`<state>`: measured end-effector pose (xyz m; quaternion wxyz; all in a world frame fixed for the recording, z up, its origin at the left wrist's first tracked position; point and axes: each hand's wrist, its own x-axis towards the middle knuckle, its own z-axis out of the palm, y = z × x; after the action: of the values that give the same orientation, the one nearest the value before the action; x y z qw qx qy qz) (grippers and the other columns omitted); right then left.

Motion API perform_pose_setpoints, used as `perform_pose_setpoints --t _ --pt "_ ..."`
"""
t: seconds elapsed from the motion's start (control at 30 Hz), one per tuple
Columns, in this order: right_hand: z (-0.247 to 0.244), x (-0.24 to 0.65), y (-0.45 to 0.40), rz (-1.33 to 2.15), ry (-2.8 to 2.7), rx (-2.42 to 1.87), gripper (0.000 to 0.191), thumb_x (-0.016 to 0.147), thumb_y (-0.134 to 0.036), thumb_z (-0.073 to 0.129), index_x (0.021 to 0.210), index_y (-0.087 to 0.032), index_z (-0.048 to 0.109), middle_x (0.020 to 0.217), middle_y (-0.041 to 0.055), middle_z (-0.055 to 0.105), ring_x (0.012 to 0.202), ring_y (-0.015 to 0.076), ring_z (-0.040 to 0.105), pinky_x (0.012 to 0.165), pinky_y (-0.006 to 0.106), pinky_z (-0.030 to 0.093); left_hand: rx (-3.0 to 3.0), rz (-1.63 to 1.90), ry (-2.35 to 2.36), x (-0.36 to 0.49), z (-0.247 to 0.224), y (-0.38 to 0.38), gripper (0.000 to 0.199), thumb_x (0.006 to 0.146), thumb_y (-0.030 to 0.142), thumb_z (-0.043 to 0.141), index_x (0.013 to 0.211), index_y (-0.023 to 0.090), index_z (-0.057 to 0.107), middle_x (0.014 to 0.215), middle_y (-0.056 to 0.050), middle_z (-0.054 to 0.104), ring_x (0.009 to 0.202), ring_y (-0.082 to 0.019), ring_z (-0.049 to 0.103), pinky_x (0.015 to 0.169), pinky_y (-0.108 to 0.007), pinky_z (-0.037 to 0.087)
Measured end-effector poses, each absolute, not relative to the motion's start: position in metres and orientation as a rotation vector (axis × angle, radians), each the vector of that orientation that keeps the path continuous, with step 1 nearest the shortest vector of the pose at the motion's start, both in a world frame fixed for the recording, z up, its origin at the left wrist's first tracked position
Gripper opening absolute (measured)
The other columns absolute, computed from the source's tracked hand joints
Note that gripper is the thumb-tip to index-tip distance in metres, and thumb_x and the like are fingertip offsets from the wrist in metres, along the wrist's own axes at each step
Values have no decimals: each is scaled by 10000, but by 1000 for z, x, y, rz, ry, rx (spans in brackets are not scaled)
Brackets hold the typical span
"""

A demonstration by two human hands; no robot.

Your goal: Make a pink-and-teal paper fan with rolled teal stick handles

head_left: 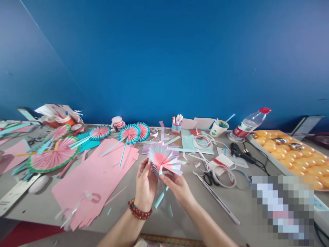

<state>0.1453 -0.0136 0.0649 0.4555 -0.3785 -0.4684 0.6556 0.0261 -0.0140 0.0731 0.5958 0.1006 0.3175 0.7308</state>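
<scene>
Your fan (157, 155) is up between your hands, just right of the paper stack (95, 181). Its pleats are folded and spread out, but a notch shows on its right side, so I'd judge the round not yet closed. By contrast, the 2 blue-edged fans (130, 133) at the stack's far right corner look fully round, and at least 1 has its stick on. A pale blue strip (161, 198) shows below your fan; I can't tell if it is fixed there.

Your left hand (146, 178) is upright, thumb in front, fingers gripping the fan's left side from behind. Your right hand (177, 187) slants in from the right, thumb pressed at the fan's base; its other fingers are mostly hidden, though they seem to pinch the pleats. Both forearms reach forward and converge to the right of the stack.
</scene>
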Motion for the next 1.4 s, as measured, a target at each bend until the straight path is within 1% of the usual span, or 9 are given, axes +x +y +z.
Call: perform_pose_setpoints --t 0.07,0.17,0.27,0.5,0.73,1.03,1.17,1.23,1.4 --pt "63 145 -14 1600 -1188 -933 442 783 -507 744 1113 -226 655 900 32 698 754 177 619 743 319 494 197 1660 723 28 71 -15 282 716 245 821 939 225 650 912 3 706 825 -144 676 792 -283 518" --pt "60 146 -13 1590 -1209 -944 417 793 -511 733 1077 -213 668 876 33 690 796 190 632 773 325 496 144 1638 711 30 68 -16 263 720 230 815 930 218 656 907 -8 709 826 -157 679 790 -296 521" --pt "57 146 -13 1569 -1168 -954 390 770 -510 754 1019 -221 674 920 30 684 789 173 626 763 306 494 131 1629 700 30 65 -16 243 738 222 803 937 215 663 937 -14 709 849 -157 680 773 -278 519" --pt "60 149 -12 1607 -1162 -888 327 795 -461 747 1020 -234 677 974 26 672 841 172 614 796 306 475 138 1622 668 31 64 -19 219 746 208 797 929 195 678 917 -20 703 820 -136 669 762 -255 517" --pt "60 153 -13 1707 -1040 -860 281 777 -435 778 918 -219 664 906 0 649 799 140 582 754 265 457 213 1630 702 32 70 -25 282 734 254 813 975 205 676 964 -41 710 844 -175 679 780 -300 517" --pt "60 153 -13 1760 -929 -805 295 726 -401 831 833 -212 630 824 -22 623 757 119 564 721 236 461 196 1625 695 34 74 -26 251 729 232 812 929 186 667 903 -27 707 806 -157 672 753 -276 523" --pt "58 153 -13 1736 -947 -758 279 736 -376 829 824 -215 619 809 -22 640 746 121 570 714 240 461 237 1597 659 34 77 -27 306 741 226 805 1014 194 672 980 -42 709 883 -167 672 790 -273 519" --pt "57 154 -13 1729 -964 -738 270 747 -365 823 820 -214 611 807 -20 650 739 121 573 713 242 456 252 1554 639 32 77 -27 322 748 215 798 1044 194 673 985 -41 707 880 -158 666 795 -262 515" --pt "58 157 -11 1716 -1019 -717 264 773 -362 804 814 -206 594 784 -19 644 719 116 558 697 238 432 315 1464 618 24 75 -24 223 787 228 768 981 181 669 926 -25 685 820 -136 644 757 -245 508"
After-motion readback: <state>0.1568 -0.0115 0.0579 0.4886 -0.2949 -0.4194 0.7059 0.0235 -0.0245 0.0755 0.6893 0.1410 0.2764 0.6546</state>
